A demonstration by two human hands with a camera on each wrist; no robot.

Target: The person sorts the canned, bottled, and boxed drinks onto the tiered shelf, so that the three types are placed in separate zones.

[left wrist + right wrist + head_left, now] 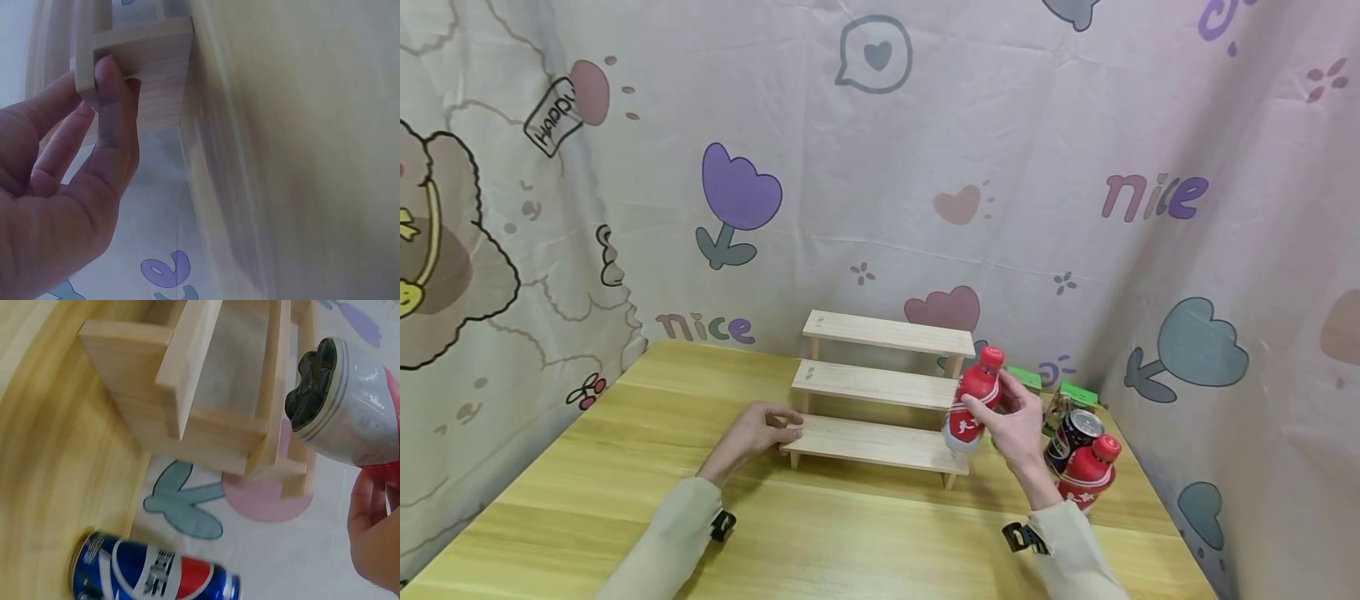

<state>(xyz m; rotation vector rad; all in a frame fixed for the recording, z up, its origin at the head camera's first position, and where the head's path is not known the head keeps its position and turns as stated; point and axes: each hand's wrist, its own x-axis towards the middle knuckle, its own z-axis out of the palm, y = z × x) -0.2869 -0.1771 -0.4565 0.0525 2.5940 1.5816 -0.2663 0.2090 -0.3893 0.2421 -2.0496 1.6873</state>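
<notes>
Right hand (1019, 423) grips the red bottle (964, 422), fingers covering its side | just left, wooden shelf (872, 385), middle tier's right end masked | right, dark can (1070, 435), partly hidden | far left, left hand (758, 435) pinches shelf's end

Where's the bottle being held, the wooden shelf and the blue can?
Held bottle (976, 387), head view: red upper body.
Wooden shelf (878, 384), head view: middle tier.
Blue can (155, 570), right wrist view: printed side.

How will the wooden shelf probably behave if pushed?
The wooden shelf is probably stiff: its boards look straight. It may be light for its size, with open gaps between thin boards. It might slide, as its legs rest on the table.
</notes>
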